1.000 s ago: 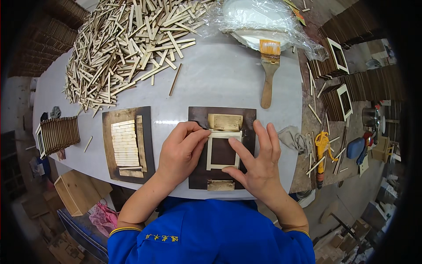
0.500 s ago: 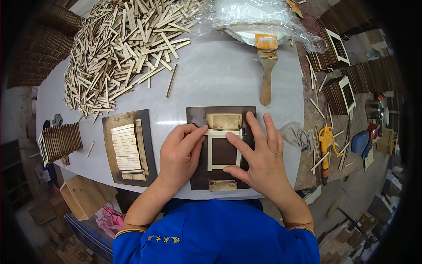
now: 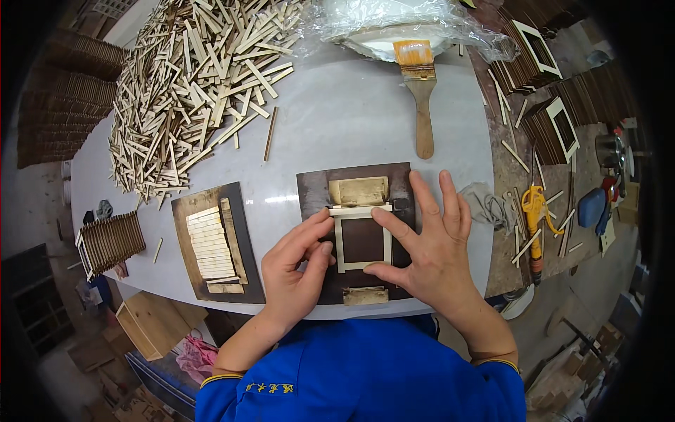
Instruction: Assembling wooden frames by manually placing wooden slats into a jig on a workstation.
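Observation:
A small pale wooden frame (image 3: 387, 243) lies on a dark square board (image 3: 316, 184) in front of me. My right hand (image 3: 437, 246) is open over it, fingers spread, index tip on the top rail and thumb tip on the bottom rail. My left hand (image 3: 295, 264) touches the top rail's left end with its index fingertip. Its thumb stands apart from the index, and the other fingers curl under. Above the frame a light wooden block (image 3: 358, 190) is fixed to the board; another block (image 3: 365, 295) lies below.
To the left, a second board (image 3: 249, 246) carries a row of pale strips (image 3: 209, 243). A large heap of wooden sticks (image 3: 183, 105) covers the far left. A brush (image 3: 423, 119) rests against a plastic-wrapped white tub (image 3: 380, 46). On the right are a grey cloth (image 3: 485, 207) and yellow glue gun (image 3: 536, 211).
My left thumb has come away from the frame's corner and the hand has opened slightly. My right index and thumb remain on the frame. The whole view has shifted a little.

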`<action>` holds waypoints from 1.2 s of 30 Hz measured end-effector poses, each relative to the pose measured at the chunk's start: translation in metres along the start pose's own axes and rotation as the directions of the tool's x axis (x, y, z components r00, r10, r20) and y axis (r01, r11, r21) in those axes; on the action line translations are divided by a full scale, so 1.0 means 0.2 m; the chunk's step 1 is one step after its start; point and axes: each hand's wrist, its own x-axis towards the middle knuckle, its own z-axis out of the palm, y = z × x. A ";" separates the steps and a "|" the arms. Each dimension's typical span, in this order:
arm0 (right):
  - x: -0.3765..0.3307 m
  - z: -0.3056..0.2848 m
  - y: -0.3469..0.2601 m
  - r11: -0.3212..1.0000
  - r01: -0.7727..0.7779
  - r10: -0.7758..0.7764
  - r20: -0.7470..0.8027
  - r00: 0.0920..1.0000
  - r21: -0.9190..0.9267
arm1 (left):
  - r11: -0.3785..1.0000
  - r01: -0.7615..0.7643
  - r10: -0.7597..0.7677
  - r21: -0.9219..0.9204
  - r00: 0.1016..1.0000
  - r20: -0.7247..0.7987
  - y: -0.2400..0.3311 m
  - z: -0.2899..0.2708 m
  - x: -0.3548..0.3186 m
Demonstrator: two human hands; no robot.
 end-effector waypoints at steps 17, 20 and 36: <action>-0.01 0.02 0.00 0.999 0.009 -0.009 -0.017 1.000 0.039 | 0.633 -0.317 0.237 0.706 0.948 0.213 0.00 0.08 0.03; -0.01 0.01 0.00 0.999 0.027 -0.026 -0.017 1.000 0.039 | 0.527 -0.339 0.214 0.780 0.941 0.264 0.00 0.08 0.03; -0.07 0.05 0.00 0.979 0.165 -0.154 -0.104 0.983 0.117 | 0.749 -0.320 0.305 0.581 0.944 0.127 -0.04 0.04 -0.07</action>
